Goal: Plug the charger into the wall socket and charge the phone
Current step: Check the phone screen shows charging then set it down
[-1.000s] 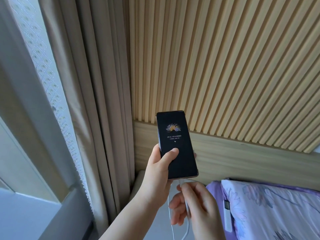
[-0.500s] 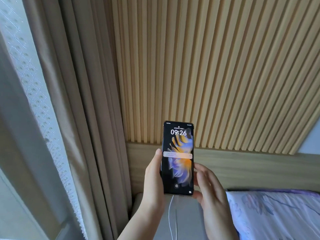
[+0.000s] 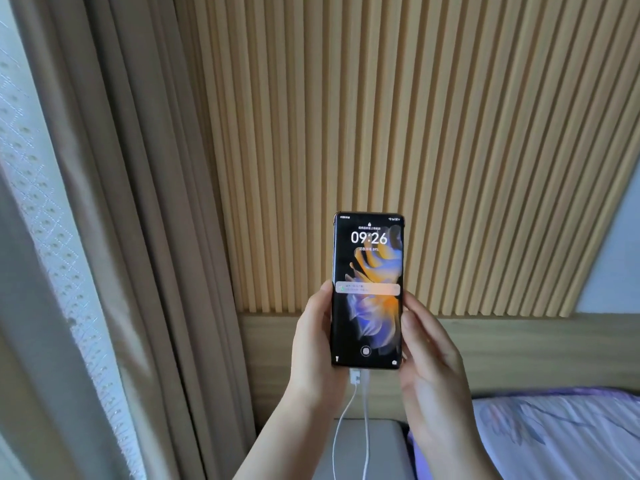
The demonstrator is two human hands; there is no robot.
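The black phone (image 3: pixel 367 289) is held upright in front of the slatted wooden wall, its lock screen lit and showing 09:26 over an orange and blue wallpaper. My left hand (image 3: pixel 313 348) grips its left edge and my right hand (image 3: pixel 429 362) holds its right edge. A white charging cable (image 3: pixel 363 410) runs down from the phone's bottom edge, beside a small white block (image 3: pixel 354 376) that looks like the charger plug against the wooden panel. The wall socket itself is hidden behind the phone.
Beige curtains (image 3: pixel 138 237) and a white lace curtain (image 3: pixel 45 220) hang at the left. A wooden headboard panel (image 3: pixel 519 348) runs below the slats. A purple floral pillow (image 3: pixel 561 438) lies at the lower right, a grey bedside surface (image 3: pixel 381 445) below the phone.
The phone's screen went from a dark charging display to the lit lock screen. My right hand left the cable below the phone and came up to its right edge. The view tilted up.
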